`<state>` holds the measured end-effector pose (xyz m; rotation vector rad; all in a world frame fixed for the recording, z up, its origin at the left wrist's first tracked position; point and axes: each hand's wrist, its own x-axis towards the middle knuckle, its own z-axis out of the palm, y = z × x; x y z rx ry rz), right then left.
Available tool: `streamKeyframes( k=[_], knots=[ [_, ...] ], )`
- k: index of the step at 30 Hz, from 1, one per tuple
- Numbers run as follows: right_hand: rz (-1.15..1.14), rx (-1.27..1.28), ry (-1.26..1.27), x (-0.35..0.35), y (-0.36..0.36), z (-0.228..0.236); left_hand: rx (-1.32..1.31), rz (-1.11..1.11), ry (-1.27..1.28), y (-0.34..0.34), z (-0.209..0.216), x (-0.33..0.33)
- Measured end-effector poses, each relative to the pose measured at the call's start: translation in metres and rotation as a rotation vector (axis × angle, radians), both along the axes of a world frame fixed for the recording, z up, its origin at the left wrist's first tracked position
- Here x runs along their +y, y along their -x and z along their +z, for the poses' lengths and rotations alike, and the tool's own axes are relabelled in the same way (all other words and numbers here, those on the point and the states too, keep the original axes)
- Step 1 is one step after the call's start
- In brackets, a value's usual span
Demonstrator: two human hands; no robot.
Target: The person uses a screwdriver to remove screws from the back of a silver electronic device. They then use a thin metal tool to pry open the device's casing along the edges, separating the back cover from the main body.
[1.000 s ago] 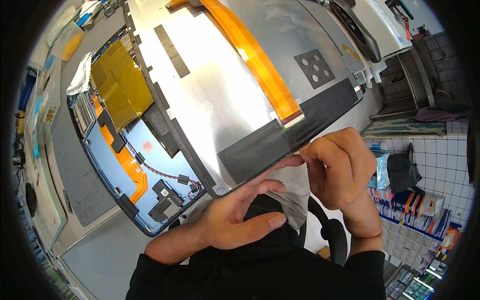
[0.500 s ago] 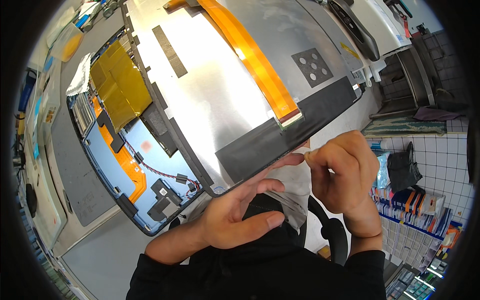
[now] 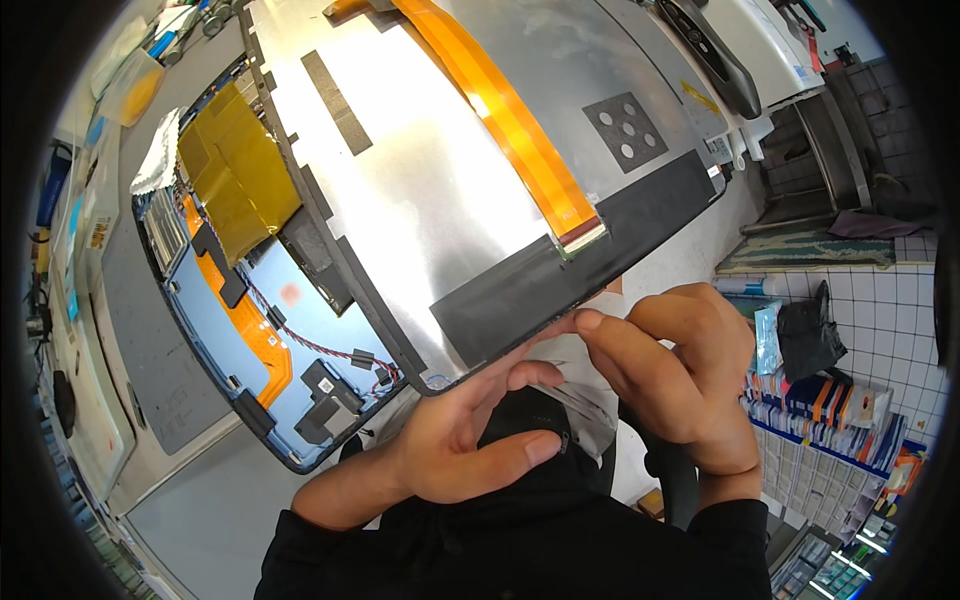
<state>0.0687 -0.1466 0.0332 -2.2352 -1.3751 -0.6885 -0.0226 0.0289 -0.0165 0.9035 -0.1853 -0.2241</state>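
Observation:
A large tablet screen panel (image 3: 400,215) is raised at a tilt, its metal back facing me, with an orange ribbon cable (image 3: 520,145) running down to its lower black border. My left hand (image 3: 450,440) supports that lower edge from beneath; its thumb is spread away and some fingertips are hidden behind the panel. At the same edge, my right hand (image 3: 670,365) pinches thumb and finger together; whatever lies between them is too small to make out. To the left lies the opened tablet housing (image 3: 310,285), with a yellow-taped block (image 3: 240,170) and twisted red-and-black wires (image 3: 320,345).
A grey work mat (image 3: 150,330) lies under the housing. A clear tray (image 3: 135,85) stands at the far left. A black handheld device (image 3: 710,60) rests beyond the panel's right side. Parts drawers and packets (image 3: 830,430) stand to the right.
My right hand has moved left and slightly down, bringing its fingertips onto the panel's lower edge. My left hand and the panel have stayed nearly still.

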Motion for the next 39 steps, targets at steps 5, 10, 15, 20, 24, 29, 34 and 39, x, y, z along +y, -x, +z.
streamKeyframes(
  k=[5,10,15,20,24,29,34,39],
  knots=[
    [-0.009,-0.067,0.016,-0.001,-0.002,-0.003,-0.05,-0.013,-0.027,0.002,-0.004,0.003],
    [-0.012,-0.089,0.019,0.0,-0.003,-0.004,-0.122,0.018,-0.019,0.003,-0.007,0.002],
    [-0.033,-0.095,0.036,0.003,0.0,-0.003,-0.211,0.055,-0.044,0.005,-0.014,0.001],
    [-0.058,0.031,0.11,0.004,0.007,0.006,-0.303,0.121,-0.016,0.008,-0.024,-0.004],
    [-0.027,-0.02,0.123,0.004,0.004,0.008,-0.298,0.083,-0.03,0.005,-0.018,0.0],
    [0.036,-0.188,0.072,0.005,-0.01,-0.002,-0.286,0.094,-0.002,0.004,-0.013,-0.003],
    [0.027,-0.135,0.038,0.008,-0.01,-0.006,-0.274,0.07,-0.011,0.004,-0.018,0.0],
    [-0.002,-0.028,0.003,0.011,-0.006,-0.006,-0.191,0.046,-0.034,0.004,-0.013,0.002]
  ],
)
